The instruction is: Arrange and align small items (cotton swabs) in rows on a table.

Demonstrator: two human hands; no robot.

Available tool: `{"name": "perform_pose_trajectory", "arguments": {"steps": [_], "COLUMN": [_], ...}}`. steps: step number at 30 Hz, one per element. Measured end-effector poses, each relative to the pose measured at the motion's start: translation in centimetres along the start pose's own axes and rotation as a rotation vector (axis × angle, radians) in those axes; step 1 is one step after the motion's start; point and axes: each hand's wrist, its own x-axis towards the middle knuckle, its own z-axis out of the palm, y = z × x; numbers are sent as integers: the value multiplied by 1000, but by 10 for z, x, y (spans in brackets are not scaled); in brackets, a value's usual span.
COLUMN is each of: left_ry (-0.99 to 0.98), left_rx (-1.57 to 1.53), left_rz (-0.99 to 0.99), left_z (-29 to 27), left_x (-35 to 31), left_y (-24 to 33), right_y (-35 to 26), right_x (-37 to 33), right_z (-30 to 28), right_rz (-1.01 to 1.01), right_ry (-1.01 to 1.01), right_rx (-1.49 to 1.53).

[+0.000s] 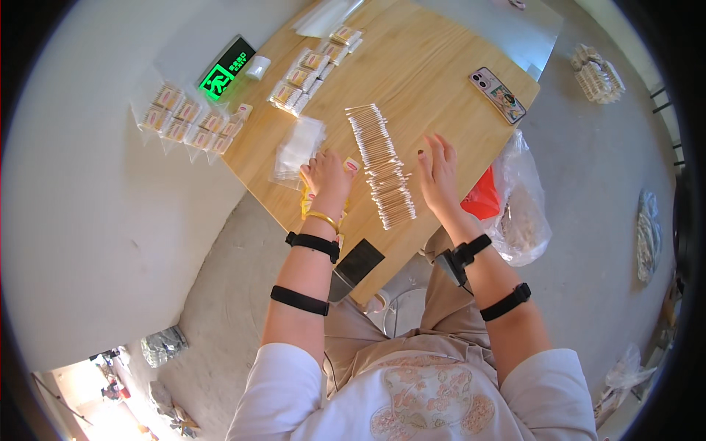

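Note:
A long row of cotton swabs [380, 165] lies side by side on the wooden table in front of me. My left hand [328, 176] is left of the row, its fingers curled over a pile of yellow label cards [306, 202]. A white label card [352, 166] with a red mark sticks out beside its thumb, apparently in its grip. Just beyond that hand lies a stack of clear plastic bags [300, 147]. To the right of the swabs, my right hand [439, 175] hovers with fingers apart, holding nothing.
Packed swab bundles [300, 77] line the table's far left, with more packs [187, 121] at its left edge. A phone [498, 95] lies far right. A black flat pad [359, 262] is at the near edge. A clear plastic bag [521, 213] hangs beside the right edge.

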Motion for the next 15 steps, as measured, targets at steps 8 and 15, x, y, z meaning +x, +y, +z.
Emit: {"name": "perform_pose_trajectory", "arguments": {"steps": [8, 15], "left_ry": [-100, 52], "left_rx": [-92, -848], "left_rz": [57, 108], "left_z": [-14, -7], "left_x": [-7, -34], "left_y": [9, -28], "right_y": [-12, -3], "right_x": [-33, -59], "right_z": [-37, -70], "right_rz": [86, 80], "right_ry": [-37, -61], "right_rx": [99, 145]}}
